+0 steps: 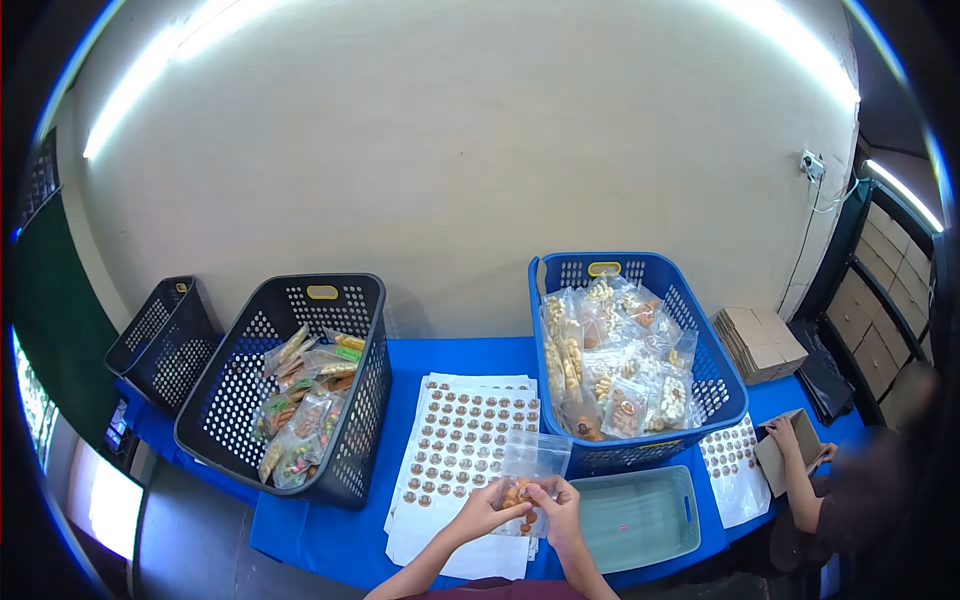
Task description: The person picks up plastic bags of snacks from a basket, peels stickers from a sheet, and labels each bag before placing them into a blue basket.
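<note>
Between my two hands is a clear zip bag (536, 455) with orange-brown snack pieces in its lower part. My left hand (483, 508) grips the bag's left side, fingers closed on it. From the other side my right hand (556, 503) pinches it, the thumb pressed on the front near the snacks. Whether a sticker lies under the thumb I cannot make out. Beneath and behind the bag are sheets of round brown stickers (455, 440), spread on the blue tablecloth (410, 355).
A blue basket (720, 385) full of snack bags stands behind a translucent tray (640, 520). At left are a black basket (360, 400) with packed snacks and another black basket (165, 340). Cardboard (760, 340) is stacked at right, near a co-worker's hands (785, 435) on a box (775, 465).
</note>
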A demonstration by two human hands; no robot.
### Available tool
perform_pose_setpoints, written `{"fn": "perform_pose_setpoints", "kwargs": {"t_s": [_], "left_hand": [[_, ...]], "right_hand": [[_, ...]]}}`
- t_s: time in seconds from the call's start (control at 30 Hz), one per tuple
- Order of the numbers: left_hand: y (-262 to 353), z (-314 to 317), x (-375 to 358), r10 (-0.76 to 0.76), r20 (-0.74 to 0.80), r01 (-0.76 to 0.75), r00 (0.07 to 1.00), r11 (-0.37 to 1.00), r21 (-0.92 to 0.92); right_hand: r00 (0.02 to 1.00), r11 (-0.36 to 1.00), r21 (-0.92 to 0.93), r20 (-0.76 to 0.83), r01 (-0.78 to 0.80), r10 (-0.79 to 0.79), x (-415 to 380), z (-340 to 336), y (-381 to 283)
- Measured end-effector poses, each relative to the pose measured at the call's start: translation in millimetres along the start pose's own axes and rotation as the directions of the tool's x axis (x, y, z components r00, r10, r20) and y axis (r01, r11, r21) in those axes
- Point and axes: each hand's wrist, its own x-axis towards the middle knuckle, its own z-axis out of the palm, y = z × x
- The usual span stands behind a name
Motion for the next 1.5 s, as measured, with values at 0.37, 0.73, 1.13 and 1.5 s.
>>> {"fn": "perform_pose_setpoints", "kwargs": {"t_s": [0.37, 0.73, 1.13, 1.5], "left_hand": [[-8.8, 9.6, 16.1, -0.010, -0.038, 0.007, 0.999, 0.998, -0.070], [-18.1, 32.8, 40.9, 0.016, -0.121, -0.038, 0.992, 0.983, -0.178], [-10.1, 21.4, 32.4, 0.056, -0.084, -0.079, 0.995, 0.950, -0.301], [-10.5, 10.8, 25.3, 0.023, -0.051, -0.039, 0.998, 0.944, -0.329]], "right_hand": [[0.992, 0.971, 0.214, 0.087, -0.104, 0.087, 8.2, -17.8, 2.8], [0.997, 0.999, 0.001, -0.065, 0.041, -0.041, 4.4, -21.1, -7.4], [0.997, 0.998, -0.041, 0.053, 0.055, -0.053, 6.2, -18.1, -10.0], [0.991, 0.967, -0.235, 0.105, 0.101, -0.077, 13.4, -27.5, -0.8]]}}
